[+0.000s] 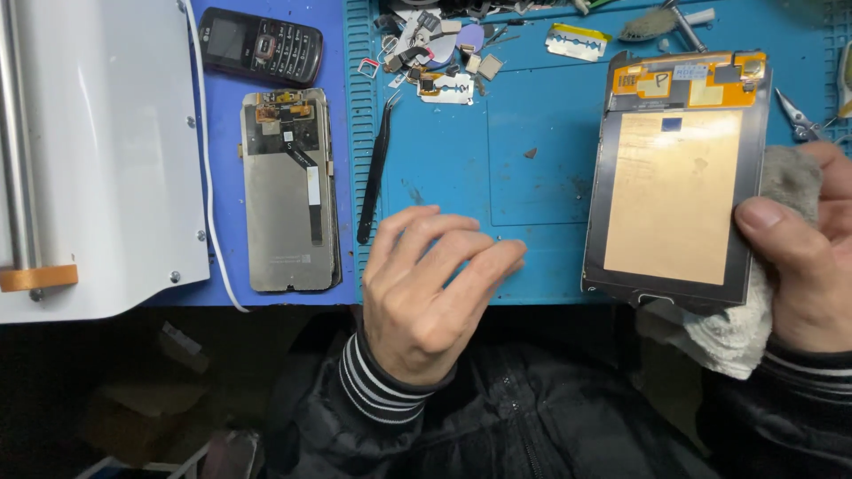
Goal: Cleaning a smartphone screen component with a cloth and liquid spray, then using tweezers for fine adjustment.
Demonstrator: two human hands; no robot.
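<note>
My right hand (pixel 803 257) holds a phone screen panel (pixel 679 177), its back side up, with a tan rectangle and orange flex parts at its top. A grey-white cloth (pixel 737 333) is bunched in the same hand under the panel. My left hand (pixel 426 284) hovers over the front edge of the blue work mat (pixel 532 168), fingers loosely apart, holding nothing. Black tweezers (pixel 375 173) lie just left of its fingers.
A second screen panel (pixel 288 191) lies face down on the left. Behind it is a black keypad phone (pixel 259 44). A white machine (pixel 98 151) fills the far left. Small parts, blades and scraps (pixel 444 53) litter the mat's back edge. Small pliers (pixel 799 115) lie at right.
</note>
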